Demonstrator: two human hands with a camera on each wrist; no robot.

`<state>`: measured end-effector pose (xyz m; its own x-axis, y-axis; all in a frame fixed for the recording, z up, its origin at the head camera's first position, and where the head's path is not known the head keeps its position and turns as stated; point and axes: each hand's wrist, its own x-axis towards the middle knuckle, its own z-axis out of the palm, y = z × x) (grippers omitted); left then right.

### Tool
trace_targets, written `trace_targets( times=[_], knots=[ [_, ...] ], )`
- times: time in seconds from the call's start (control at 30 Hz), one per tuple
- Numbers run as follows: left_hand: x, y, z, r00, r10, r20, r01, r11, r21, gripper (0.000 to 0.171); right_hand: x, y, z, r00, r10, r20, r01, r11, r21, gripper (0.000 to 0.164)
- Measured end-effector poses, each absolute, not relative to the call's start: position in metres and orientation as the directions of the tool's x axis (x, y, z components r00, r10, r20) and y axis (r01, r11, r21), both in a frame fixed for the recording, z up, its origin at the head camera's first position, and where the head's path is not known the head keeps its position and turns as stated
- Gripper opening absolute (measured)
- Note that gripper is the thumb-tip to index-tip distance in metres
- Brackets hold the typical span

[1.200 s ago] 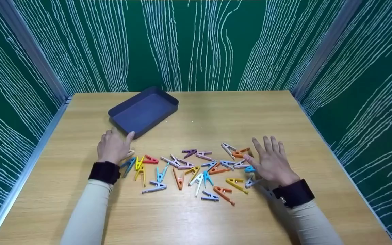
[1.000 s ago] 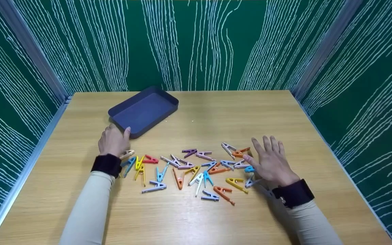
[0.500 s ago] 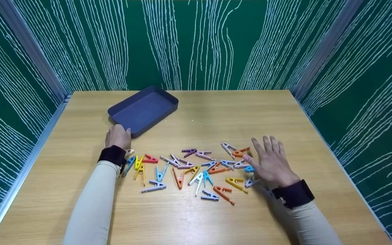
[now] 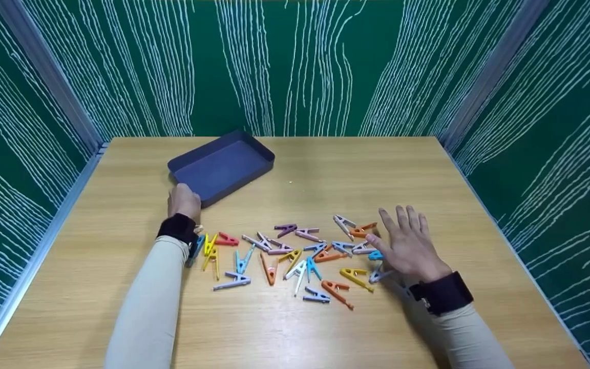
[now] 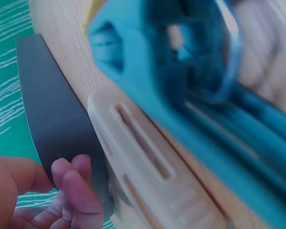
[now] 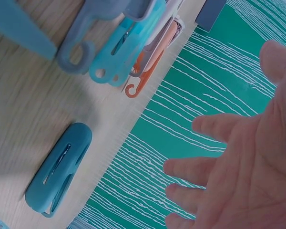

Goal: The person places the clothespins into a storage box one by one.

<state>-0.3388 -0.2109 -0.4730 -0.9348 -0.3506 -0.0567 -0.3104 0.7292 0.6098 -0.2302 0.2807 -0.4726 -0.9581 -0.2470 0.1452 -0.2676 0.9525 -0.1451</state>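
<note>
My left hand (image 4: 184,202) grips the near left corner of a dark, shallow rectangular tray (image 4: 219,163). In the left wrist view, its thumb and curled fingers (image 5: 81,191) meet at the tray wall (image 5: 57,105). Just below that wrist lie a blue clothespin (image 5: 167,105) and a beige clothespin (image 5: 143,162). Spread flat with straight fingers, my right hand (image 4: 410,246) hovers at the right end of the clothespins and holds nothing. A bright blue clothespin (image 4: 375,254) shows beside its thumb, and in the right wrist view a teal clothespin (image 6: 59,169) lies on the table below it.
Many colourful clothespins, among them a red one (image 4: 227,239), a purple one (image 4: 286,229) and an orange one (image 4: 337,293), lie scattered across the middle of the wooden table (image 4: 254,333). Green walls (image 4: 320,66) with white lines enclose the back and sides.
My left hand has moved right and away from me along the tray's corner, its fingers curling in. The tray has shifted slightly right with it. My right hand has stayed in place.
</note>
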Motion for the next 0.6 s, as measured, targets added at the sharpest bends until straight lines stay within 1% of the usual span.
trace_targets(
  times=[0.33,0.6],
  knots=[
    [-0.34,-0.196,-0.472,-0.953,-0.303,-0.001,-0.242,0.759,0.604,0.022,-0.232,0.28,-0.474,-0.961,-0.242,0.134,-0.259,0.957,-0.13,0.074],
    [-0.341,-0.184,-0.47,-0.966,-0.257,-0.025,-0.223,0.782,0.582,0.023,-0.232,0.279,-0.475,-0.961,-0.244,0.126,-0.261,0.956,-0.134,0.074]
  ],
)
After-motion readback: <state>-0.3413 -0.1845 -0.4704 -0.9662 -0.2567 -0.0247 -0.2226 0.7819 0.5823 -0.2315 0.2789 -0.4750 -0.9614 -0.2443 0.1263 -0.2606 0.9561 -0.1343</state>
